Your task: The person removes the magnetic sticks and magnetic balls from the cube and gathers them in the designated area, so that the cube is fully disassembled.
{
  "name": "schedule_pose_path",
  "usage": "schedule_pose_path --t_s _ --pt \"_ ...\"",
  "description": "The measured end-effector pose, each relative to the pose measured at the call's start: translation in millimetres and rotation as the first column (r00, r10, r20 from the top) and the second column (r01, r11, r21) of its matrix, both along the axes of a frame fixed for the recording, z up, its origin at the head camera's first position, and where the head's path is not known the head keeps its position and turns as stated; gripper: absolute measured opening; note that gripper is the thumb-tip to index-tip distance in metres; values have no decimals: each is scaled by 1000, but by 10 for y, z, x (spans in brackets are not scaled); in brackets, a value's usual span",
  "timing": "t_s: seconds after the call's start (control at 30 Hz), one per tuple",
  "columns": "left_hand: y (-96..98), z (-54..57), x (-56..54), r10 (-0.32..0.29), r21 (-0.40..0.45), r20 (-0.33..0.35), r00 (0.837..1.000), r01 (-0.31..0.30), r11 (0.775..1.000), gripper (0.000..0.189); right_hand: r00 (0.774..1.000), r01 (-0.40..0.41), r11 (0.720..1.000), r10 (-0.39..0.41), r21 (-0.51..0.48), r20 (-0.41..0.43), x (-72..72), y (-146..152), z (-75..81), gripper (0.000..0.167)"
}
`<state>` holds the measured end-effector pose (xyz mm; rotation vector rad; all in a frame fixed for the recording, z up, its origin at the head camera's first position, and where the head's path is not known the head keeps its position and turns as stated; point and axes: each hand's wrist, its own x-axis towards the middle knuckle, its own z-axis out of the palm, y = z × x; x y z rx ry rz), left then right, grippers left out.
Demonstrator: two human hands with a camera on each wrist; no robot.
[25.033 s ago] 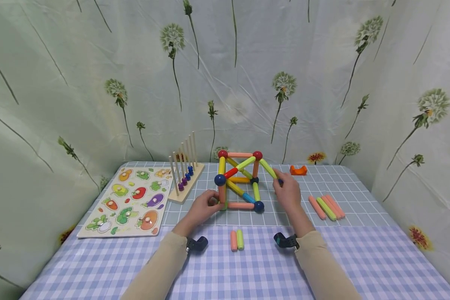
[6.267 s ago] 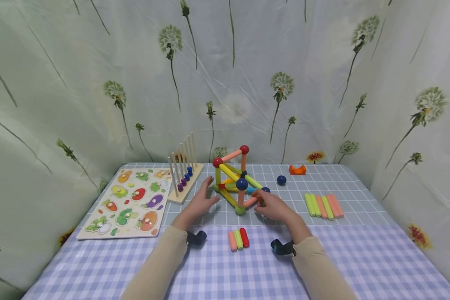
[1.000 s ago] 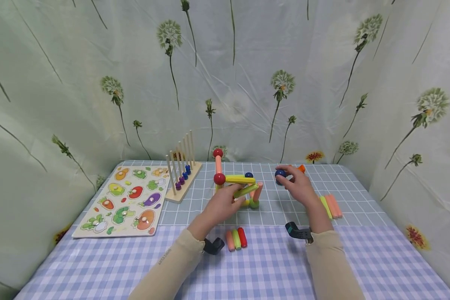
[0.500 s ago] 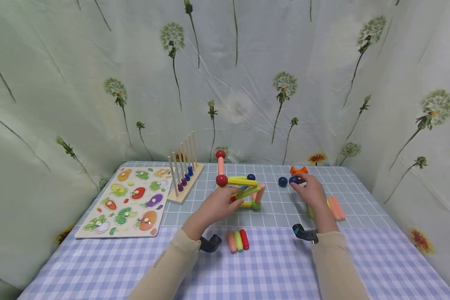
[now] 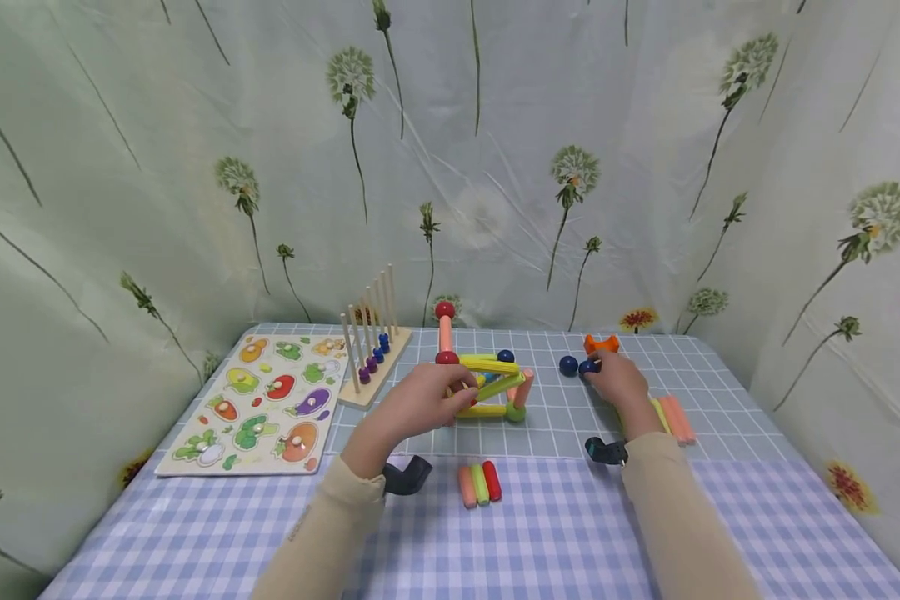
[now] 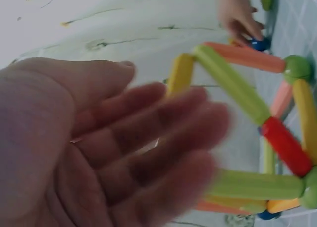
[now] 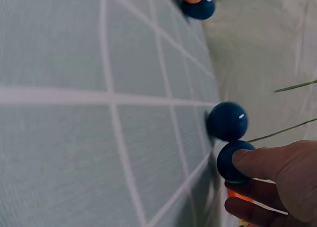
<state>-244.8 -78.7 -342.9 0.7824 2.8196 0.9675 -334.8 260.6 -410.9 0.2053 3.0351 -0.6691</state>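
In the head view my right hand (image 5: 619, 385) is at the back right, its thumb and fingers pinching a dark blue ball (image 7: 232, 162) at the mat's surface. Right beside it sits a second blue ball (image 5: 567, 365). My left hand (image 5: 412, 408) is at the near left side of a frame of coloured sticks and balls. In the left wrist view its fingers (image 6: 148, 172) are loosely extended, overlapping the frame. The frame has a red ball (image 5: 445, 310) on top, a slanting light green stick (image 6: 233, 83) joined to a red stick (image 6: 286, 146), and a green ball (image 5: 515, 412) at a lower corner.
Pink and green sticks (image 5: 677, 419) lie right of the right hand. Several short sticks (image 5: 480, 485) lie in front on the checked cloth. At left are a vegetable puzzle board (image 5: 258, 408) and a peg rack (image 5: 375, 367). An orange curved piece (image 5: 602, 343) lies at the back.
My right hand has brought the blue ball down beside the other one. My left hand has loosened from the frame's sticks and drawn slightly left. Earlier, the frame had a blue ball on its front upright.
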Motion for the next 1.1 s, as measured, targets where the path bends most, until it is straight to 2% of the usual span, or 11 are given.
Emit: schedule_pose_path --t_s 0.07,0.13,0.2,0.3,0.37,0.43,0.67,0.8,0.93,1.0,1.1 --pt "-37 41 13 17 56 -53 998 -14 998 21 1000 4 1000 -4 7 -3 -9 21 -31 45" --pt "-71 71 17 52 119 -151 987 -34 992 17 1000 10 1000 -10 9 -9 -16 41 -57 45" --pt "-101 80 6 99 190 -251 963 -51 980 14 1000 14 1000 -14 13 -14 -23 62 -78 46" --pt "-127 70 -24 172 270 -374 911 -70 960 11 1000 19 1000 -18 24 -22 -34 80 -94 47" --pt "-131 45 -57 216 284 -418 882 -99 954 11 999 24 999 -23 28 -27 -35 91 -98 49" --pt "-126 8 -95 248 282 -428 869 -132 950 13 999 31 999 -30 33 -45 -27 95 -96 50" --pt "-109 -129 -216 309 263 -337 890 -226 938 33 976 57 998 -62 -28 -207 106 15 -20 49" --pt "-90 -202 -269 295 220 -313 903 -234 947 35 960 -23 988 -20 -152 -279 276 -153 121 41" --pt "-82 -259 -301 271 184 -271 924 -227 956 38 956 -234 948 183 -218 -230 419 -327 255 38" --pt "-86 -276 -302 268 177 -246 931 -229 957 39 933 -345 910 305 -231 -191 481 -397 301 40" --pt "-90 -293 -295 272 179 -225 935 -235 955 37 891 -451 857 416 -249 -182 552 -497 371 45"
